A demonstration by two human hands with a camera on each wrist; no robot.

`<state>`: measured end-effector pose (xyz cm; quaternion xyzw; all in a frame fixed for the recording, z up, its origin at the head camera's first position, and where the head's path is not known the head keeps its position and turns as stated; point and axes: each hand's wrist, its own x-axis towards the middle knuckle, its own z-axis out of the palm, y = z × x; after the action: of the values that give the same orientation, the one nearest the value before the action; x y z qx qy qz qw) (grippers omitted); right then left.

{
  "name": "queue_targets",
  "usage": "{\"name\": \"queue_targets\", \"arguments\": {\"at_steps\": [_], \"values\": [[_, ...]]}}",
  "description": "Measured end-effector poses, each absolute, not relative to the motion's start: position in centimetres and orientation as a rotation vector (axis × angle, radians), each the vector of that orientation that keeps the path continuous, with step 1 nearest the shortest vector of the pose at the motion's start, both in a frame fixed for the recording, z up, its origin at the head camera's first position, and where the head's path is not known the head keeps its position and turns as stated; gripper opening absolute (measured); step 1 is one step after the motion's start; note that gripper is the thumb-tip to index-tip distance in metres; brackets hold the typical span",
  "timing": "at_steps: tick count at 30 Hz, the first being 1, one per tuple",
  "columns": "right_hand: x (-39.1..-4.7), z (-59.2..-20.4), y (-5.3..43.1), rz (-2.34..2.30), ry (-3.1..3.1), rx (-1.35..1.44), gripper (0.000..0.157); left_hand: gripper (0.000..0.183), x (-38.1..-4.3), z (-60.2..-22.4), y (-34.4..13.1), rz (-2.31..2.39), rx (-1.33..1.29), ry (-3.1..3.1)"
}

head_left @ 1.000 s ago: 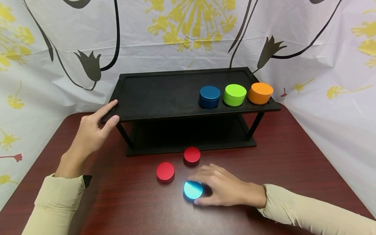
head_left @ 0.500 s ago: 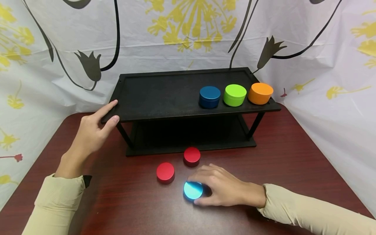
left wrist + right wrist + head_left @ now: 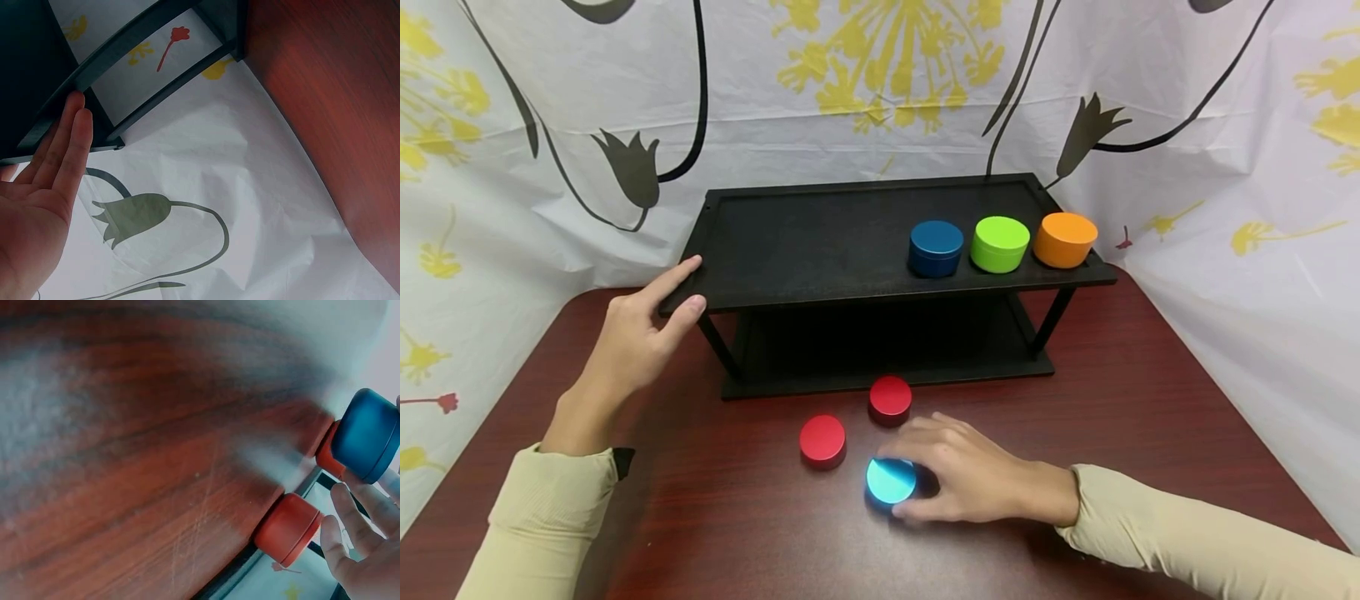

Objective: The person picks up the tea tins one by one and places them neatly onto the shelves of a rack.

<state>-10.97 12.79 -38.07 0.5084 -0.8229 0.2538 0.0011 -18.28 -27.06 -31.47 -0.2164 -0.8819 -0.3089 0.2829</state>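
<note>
In the head view my right hand [image 3: 958,471] grips a blue round lidded tin [image 3: 891,481] between thumb and fingers, its top shining with glare. The right wrist view shows this blue tin [image 3: 365,435] side-on, a lid seam round it; whether it is off the table I cannot tell. Two red round tins [image 3: 822,441] [image 3: 891,400] stand just beyond it. At the left end of a black two-level shelf [image 3: 797,242], my left hand [image 3: 636,333] rests with index finger and thumb on the top board. Its other fingers [image 3: 78,144] lie straight against the shelf's end in the left wrist view.
Along the right part of the top board stand a dark blue tin [image 3: 936,248], a lime green tin [image 3: 1000,244] and an orange tin [image 3: 1065,240]. Patterned white cloth [image 3: 850,142] hangs behind and beside the reddish-brown table [image 3: 737,533].
Over the last half second my right hand and the blue tin have shifted slightly away from me. The left hand stays on the shelf, and the other tins have not moved.
</note>
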Motion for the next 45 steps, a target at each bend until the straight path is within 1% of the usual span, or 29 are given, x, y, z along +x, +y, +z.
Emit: {"name": "queue_targets", "arguments": {"at_steps": [13,27,45], "values": [[-11.5,-36.5,12.5,0.79,-2.538,1.564,0.043,0.048,-18.2,-31.4,-27.0,-0.831,-0.578,-2.362],[-12.7,-33.7,12.0,0.747,-2.48,1.514,0.046,0.048,-18.2,-31.4,-27.1,-0.829,-0.564,-2.375],[-14.0,-31.4,11.4,0.827,-2.381,1.473,0.048,0.047,-18.1,-31.5,-27.0,-0.844,-0.578,-2.351]]}}
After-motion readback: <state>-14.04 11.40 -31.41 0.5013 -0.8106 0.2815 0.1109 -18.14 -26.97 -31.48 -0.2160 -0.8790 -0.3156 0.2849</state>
